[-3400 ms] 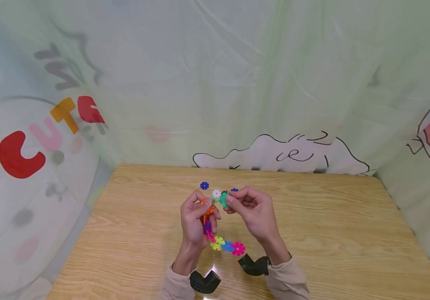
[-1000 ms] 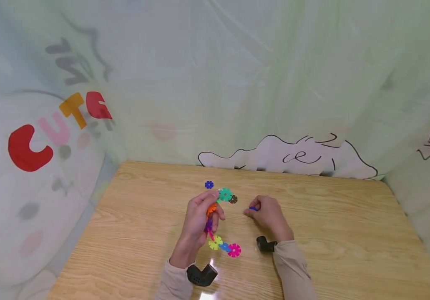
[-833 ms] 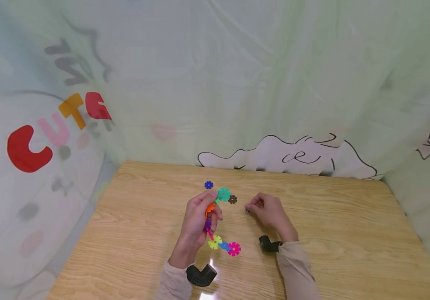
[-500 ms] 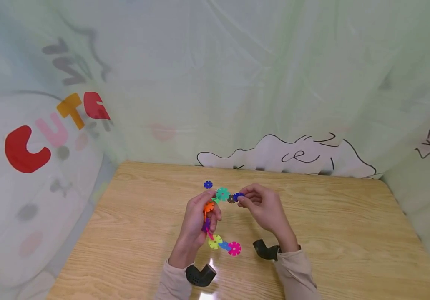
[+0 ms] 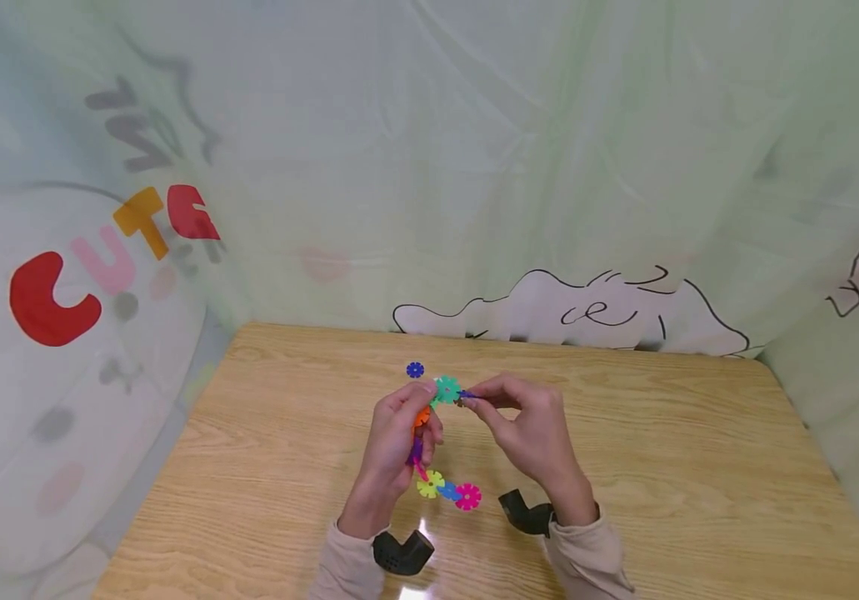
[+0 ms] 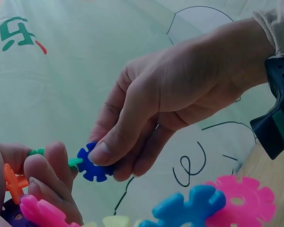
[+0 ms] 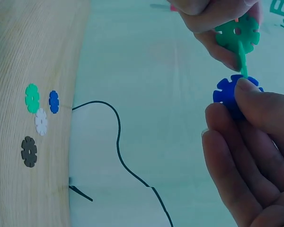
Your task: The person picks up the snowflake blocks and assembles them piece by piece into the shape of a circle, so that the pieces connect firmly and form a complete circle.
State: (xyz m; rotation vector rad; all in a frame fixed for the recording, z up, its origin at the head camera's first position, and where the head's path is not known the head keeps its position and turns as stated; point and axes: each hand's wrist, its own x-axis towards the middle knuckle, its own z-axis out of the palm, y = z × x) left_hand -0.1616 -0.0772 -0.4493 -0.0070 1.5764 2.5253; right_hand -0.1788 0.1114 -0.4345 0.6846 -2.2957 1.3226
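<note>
My left hand (image 5: pixel 392 433) grips a chain of slotted plastic snowflake discs. An orange disc (image 5: pixel 422 417) shows by its fingers, and a green disc (image 7: pixel 237 32) and a second green one (image 7: pixel 242 59) sit at the chain's upper end. From below the palm hang a yellow disc (image 5: pixel 431 484), a light blue disc (image 5: pixel 449 491) and a pink disc (image 5: pixel 468 497). Between thumb and fingertips, my right hand (image 5: pixel 530 421) pinches a dark blue disc (image 6: pixel 92 165). Its rim meets the edge of the end green disc, turned crosswise to it.
Lying loose on the wooden table (image 5: pixel 661 450) are a dark blue disc (image 5: pixel 415 369), a white disc (image 7: pixel 41 121), a green disc (image 7: pixel 32 98) and a dark brown disc (image 7: pixel 29 152). A printed curtain (image 5: pixel 429 167) stands behind the table's far edge.
The right hand let go of the green disc, picked up a dark blue disc at the right, and brought it left to the chain's green end. The left hand keeps its grip, almost still.
</note>
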